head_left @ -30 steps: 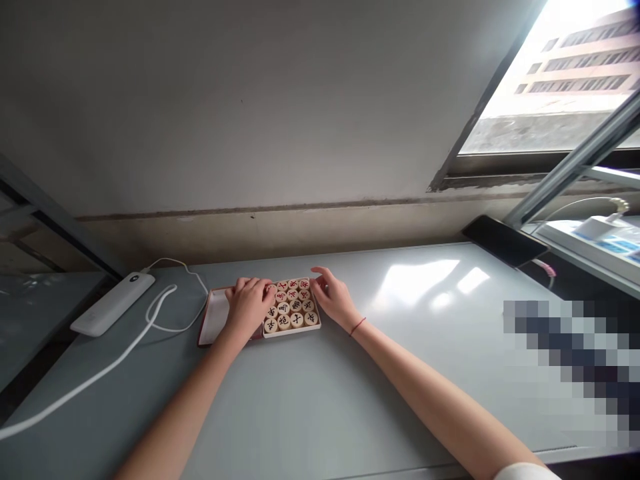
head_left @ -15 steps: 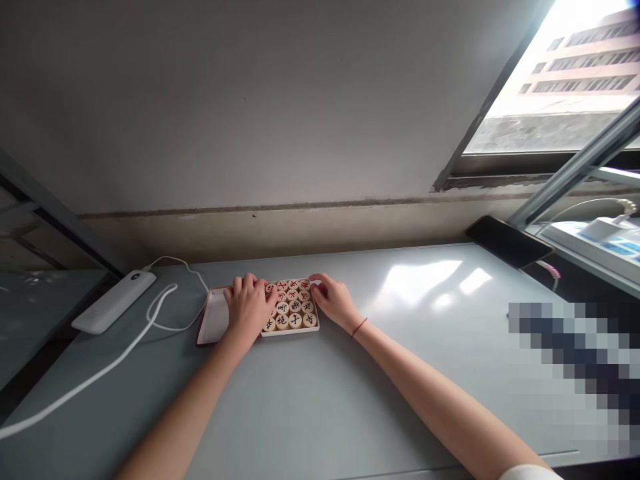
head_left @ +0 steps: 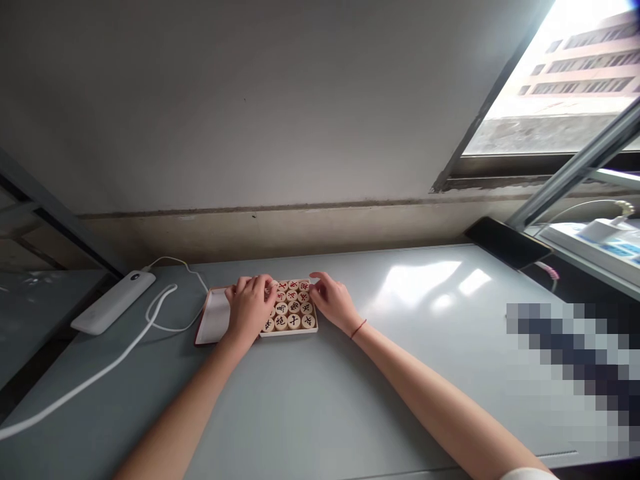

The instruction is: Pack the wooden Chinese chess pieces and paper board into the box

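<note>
A shallow white box (head_left: 289,333) holds rows of round wooden pieces (head_left: 294,322) with red characters at the back and black ones at the front. Joined to its left side lies a lid (head_left: 214,313), white inside with a dark red edge. My left hand (head_left: 249,301) rests over the seam between lid and box, its curled fingertips on the leftmost pieces, which it partly hides. My right hand (head_left: 331,297), a red string at its wrist, touches the box's right edge, thumb and bent fingers near the back corner.
At the left lie a white power bank (head_left: 115,302) and a looped white cable (head_left: 113,365) on the grey desk (head_left: 280,413). A dark phone-like slab (head_left: 509,243) leans at the back right, beside a metal frame. The wall stands behind.
The box and lid have shifted very slightly to the left. My left hand's fingers have moved a little right and curled more over the back-left pieces. My right hand has barely moved.
</note>
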Demonstrator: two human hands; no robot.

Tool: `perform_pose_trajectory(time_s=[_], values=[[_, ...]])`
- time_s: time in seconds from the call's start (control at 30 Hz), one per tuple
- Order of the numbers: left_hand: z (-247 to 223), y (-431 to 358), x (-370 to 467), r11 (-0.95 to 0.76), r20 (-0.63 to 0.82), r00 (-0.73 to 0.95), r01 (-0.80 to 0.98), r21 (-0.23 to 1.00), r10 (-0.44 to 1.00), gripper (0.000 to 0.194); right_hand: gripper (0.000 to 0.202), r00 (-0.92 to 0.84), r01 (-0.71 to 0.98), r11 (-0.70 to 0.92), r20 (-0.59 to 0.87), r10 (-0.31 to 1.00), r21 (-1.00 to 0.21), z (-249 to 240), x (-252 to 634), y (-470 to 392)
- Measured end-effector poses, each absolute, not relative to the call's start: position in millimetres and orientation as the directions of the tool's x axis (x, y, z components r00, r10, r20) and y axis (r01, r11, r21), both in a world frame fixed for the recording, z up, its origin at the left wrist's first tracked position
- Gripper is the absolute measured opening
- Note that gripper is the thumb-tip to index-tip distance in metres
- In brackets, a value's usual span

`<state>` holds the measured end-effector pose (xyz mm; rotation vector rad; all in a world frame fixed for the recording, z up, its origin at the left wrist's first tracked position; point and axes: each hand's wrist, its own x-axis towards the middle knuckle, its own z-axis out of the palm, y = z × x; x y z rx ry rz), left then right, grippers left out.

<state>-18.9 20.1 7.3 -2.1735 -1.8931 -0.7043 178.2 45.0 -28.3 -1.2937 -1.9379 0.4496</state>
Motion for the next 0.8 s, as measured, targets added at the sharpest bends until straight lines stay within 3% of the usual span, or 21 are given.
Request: perform_pose_trajectory(time_s=[0.1, 0.17, 0.27, 0.37, 0.47, 0.6, 0.8], values=[[12.4, 14.2, -11.7, -0.297, 0.537, 0.116, 0.918, 0.262, 0.835, 0.012, 0.035, -0.288, 0.637, 0.641, 0.640, 0.713, -0.428, -19.9, 172.7, 36.7], [15.3, 8.6, -4.4, -0.378, 0.549, 0.142, 0.860, 0.344, 0.823, 0.013, 0.035, -0.372, 0.597, 0.744, 0.718, 0.588, -0.300, -13.7, 167.3, 29.3], [17.8, 2.7, 4.3, -0.437, 0.507, 0.168, 0.763, 0.476, 0.845, 0.014, 0.024, -0.416, 0.544, 0.802, 0.749, 0.515, -0.249, -8.3, 162.2, 22.2], [17.6, 4.8, 2.2, -0.436, 0.480, 0.170, 0.733, 0.522, 0.860, 0.017, 0.018, -0.390, 0.559, 0.782, 0.746, 0.540, -0.275, -9.6, 167.2, 27.4], [14.1, 13.4, -11.7, -0.364, 0.494, 0.124, 0.827, 0.428, 0.861, 0.020, 0.015, -0.251, 0.664, 0.647, 0.704, 0.665, -0.375, -17.2, 182.8, 43.3], [4.8, 22.7, -30.3, -0.175, 0.444, 0.067, 0.963, 0.207, 0.893, 0.022, 0.011, -0.143, 0.814, 0.397, 0.516, 0.845, -0.424, -31.9, 204.5, 62.5], [-2.1, 21.8, -23.2, -0.074, 0.365, 0.044, 0.995, 0.069, 0.930, 0.029, 0.014, -0.111, 0.853, 0.302, 0.419, 0.901, -0.425, -42.0, 208.7, 65.5]])
